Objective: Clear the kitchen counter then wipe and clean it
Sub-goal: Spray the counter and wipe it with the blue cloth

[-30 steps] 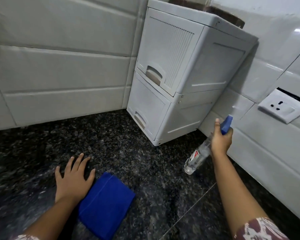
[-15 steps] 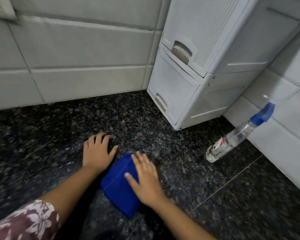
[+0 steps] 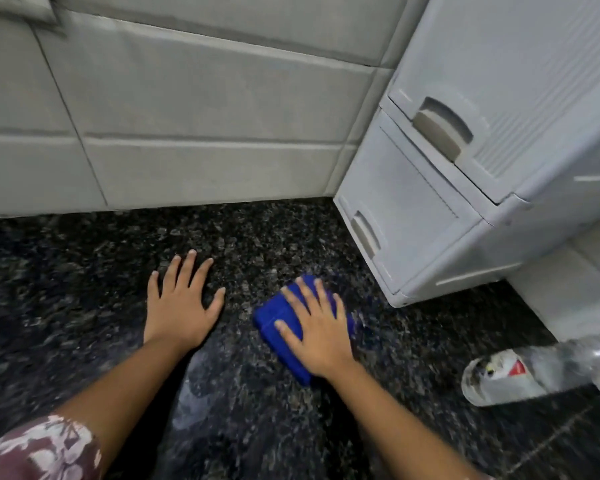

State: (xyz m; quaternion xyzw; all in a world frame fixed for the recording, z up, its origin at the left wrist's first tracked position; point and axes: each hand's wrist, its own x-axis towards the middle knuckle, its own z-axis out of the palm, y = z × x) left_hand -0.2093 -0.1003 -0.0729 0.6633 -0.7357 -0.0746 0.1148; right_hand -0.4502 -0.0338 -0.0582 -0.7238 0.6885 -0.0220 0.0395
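A folded blue cloth (image 3: 274,327) lies on the dark speckled granite counter (image 3: 84,278). My right hand (image 3: 316,330) presses flat on top of the cloth with straight, spread fingers. My left hand (image 3: 181,306) rests flat on the bare counter to the left of the cloth, a gap between them. A clear spray bottle (image 3: 534,368) stands at the right edge, leaning against the wall; its top is out of view.
A white plastic two-drawer unit (image 3: 465,188) stands in the counter's back right corner, close to the cloth. Grey tiled wall (image 3: 187,133) runs along the back. A wet smear (image 3: 194,382) shows on the counter between my forearms.
My right hand let go of the spray bottle, which now leans on the wall, then came down on the blue cloth and slid it right, away from my left hand. The view moved lower and closer.
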